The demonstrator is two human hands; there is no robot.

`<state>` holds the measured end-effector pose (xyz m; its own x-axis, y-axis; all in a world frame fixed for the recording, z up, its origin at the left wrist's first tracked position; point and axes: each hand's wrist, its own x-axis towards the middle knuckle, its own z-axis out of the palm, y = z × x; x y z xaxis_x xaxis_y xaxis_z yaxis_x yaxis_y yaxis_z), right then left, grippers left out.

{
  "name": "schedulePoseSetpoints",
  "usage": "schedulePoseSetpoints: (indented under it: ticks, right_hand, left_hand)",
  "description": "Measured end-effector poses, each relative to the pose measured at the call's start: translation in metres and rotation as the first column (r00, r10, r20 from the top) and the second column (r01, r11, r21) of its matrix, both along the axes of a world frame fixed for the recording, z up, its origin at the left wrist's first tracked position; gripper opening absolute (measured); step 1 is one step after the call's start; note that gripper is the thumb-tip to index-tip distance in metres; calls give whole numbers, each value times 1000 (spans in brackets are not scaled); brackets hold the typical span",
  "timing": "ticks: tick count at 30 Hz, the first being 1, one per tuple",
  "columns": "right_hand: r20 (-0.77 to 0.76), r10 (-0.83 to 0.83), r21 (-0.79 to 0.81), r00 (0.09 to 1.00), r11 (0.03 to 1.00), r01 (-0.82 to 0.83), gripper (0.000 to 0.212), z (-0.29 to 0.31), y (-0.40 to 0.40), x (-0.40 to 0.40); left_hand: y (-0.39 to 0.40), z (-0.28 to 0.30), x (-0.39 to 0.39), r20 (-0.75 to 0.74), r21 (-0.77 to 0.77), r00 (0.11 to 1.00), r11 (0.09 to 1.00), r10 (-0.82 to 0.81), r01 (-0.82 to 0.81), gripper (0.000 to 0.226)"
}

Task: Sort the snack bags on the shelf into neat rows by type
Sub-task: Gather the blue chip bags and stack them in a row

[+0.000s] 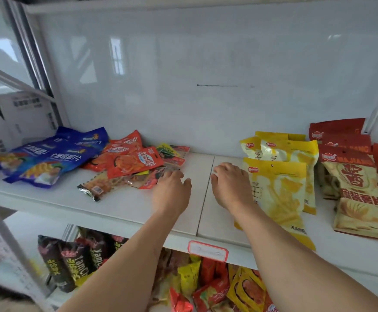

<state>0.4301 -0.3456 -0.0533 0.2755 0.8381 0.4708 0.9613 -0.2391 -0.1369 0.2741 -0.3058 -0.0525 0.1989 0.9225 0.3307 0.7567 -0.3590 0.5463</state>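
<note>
Legible markings, placed relative to the white shelf board [120, 212]

"MAJIANG" in orange capitals heads the red-and-cream bag [359, 194] at the board's right end; "YamCh…", cut off, runs along the dark bags [75, 264] beneath the board at left; Chinese characters on the blue bags [48, 158], orange packets [134, 162] and yellow bags [278, 190] on the board are too blurred to read; the red-bordered tag [208, 254] on the board's front edge is illegible.

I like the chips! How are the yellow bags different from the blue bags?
The yellow bags lie on the right of the shelf, in an overlapping row running front to back; the blue bags lie on the left, fanned out crookedly. The right hand is beside a yellow bag; no hand is near the blue ones. Both kinds lie flat.
</note>
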Motion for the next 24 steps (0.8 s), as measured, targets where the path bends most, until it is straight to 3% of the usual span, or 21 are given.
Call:
schedulePoseSetpoints:
  ticks: [3,7,16,24]
  right_hand:
    - [-29,34,-45,999,998,-36,33,2,26,-39]
    - [-65,63,-67,996,995,-68,31,13,64,-90]
    - [-270,57,-16,961,998,-64,32,28,138,-179]
    - [-502,226,23,835,969,-248,30,40,196,-230]
  left_hand:
    - [24,4,-37,-68,20,998,1000,-5,6,45]
    - [60,14,-83,6,9,1000,1000,28,-28,32]
    - [133,19,-169,129,-7,990,999,54,-54,30]
    - [196,26,-222,213,-48,954,977,211,-206,29]
